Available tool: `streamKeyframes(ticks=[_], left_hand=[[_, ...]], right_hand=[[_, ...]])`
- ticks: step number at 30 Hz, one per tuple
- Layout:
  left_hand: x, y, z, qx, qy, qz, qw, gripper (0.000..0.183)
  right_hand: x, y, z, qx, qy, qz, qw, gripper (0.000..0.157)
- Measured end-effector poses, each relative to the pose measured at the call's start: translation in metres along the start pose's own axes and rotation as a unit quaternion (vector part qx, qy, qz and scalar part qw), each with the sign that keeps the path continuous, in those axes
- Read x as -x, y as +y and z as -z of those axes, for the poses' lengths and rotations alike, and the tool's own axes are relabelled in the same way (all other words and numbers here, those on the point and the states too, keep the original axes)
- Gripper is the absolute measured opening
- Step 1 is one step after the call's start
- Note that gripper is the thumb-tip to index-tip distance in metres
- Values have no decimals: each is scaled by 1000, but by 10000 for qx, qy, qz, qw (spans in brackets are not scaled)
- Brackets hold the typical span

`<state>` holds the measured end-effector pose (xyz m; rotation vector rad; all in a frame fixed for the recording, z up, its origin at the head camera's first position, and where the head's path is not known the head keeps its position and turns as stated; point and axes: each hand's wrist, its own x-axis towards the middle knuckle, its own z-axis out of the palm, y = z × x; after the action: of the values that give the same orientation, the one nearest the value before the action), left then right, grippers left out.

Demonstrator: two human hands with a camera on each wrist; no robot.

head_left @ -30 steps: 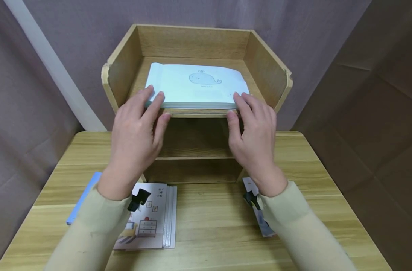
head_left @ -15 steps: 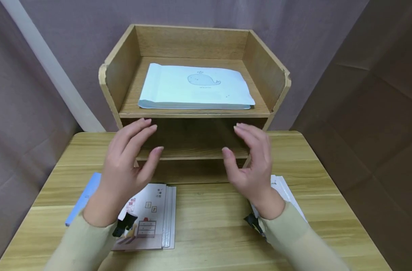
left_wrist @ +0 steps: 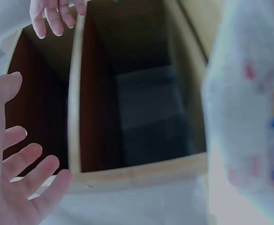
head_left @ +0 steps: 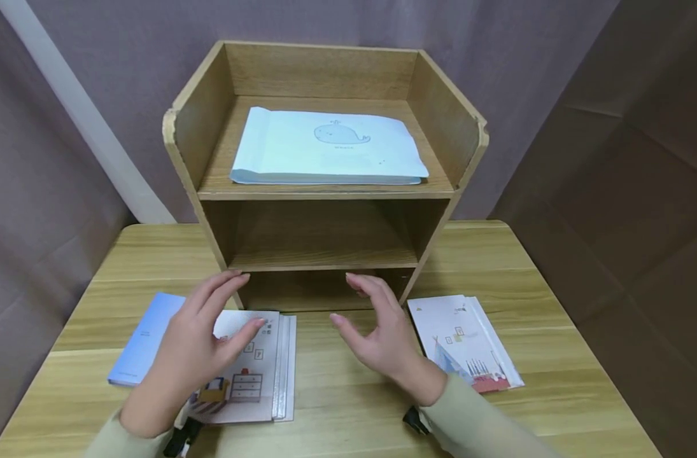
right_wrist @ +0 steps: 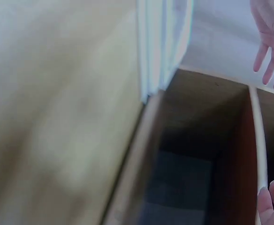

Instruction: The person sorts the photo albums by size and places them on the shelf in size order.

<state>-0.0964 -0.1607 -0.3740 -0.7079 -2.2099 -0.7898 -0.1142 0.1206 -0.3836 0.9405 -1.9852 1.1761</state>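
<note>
My left hand [head_left: 196,343] hovers over the left stack of picture books [head_left: 247,388], fingers relaxed and thumb apart, holding nothing. To its left lies a blue book [head_left: 144,343], partly hidden by the hand and wrist. My right hand [head_left: 382,331] is above the table between the left stack and the right picture books [head_left: 459,337], fingers loosely bent around nothing. On the top shelf of the small wooden shelf unit [head_left: 325,195] rests a pale book with a whale drawing [head_left: 337,149], lying flat near the front edge. In the left wrist view the left hand [left_wrist: 22,173] shows spread fingers.
The shelf unit's middle shelf [head_left: 325,259] and bottom compartment [head_left: 319,291] open toward me. The unit stands at the back of a wooden table [head_left: 348,407]. Grey curtains [head_left: 531,76] hang behind it, and a brown panel [head_left: 640,191] borders the right side.
Both hands have let go of the whale book on the top shelf and come down and back toward me. The whale book stays there; the right picture books are now uncovered.
</note>
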Motion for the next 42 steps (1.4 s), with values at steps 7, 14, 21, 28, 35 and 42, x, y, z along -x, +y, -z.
streamKeyframes(ticks=[7,14,21,28,35,42], left_hand=[[32,-12,0,-425,-731,712,9939,72],[48,-18,-1,-1109,-1120,1673,9732,88],[59,-25,-4,-1422,-1730,2396,9447,106],[65,-30,-8,-1129,-2150,2739,9306,117],[70,-33,-13,-956,-2115,2589,9376,112],[73,-33,-17,-908,-2161,2618,9362,101]], right_hand=[[38,18,-20,-341,-968,-1638,9811,64],[49,15,-36,-1371,-1648,-4160,8837,69],[54,10,-47,-2549,-1737,-5294,7904,74],[54,7,-53,-3296,-1624,-5761,7302,78],[49,5,-54,-3744,-1596,-6056,6838,78],[48,6,-59,-3971,-1638,-6144,6618,57]])
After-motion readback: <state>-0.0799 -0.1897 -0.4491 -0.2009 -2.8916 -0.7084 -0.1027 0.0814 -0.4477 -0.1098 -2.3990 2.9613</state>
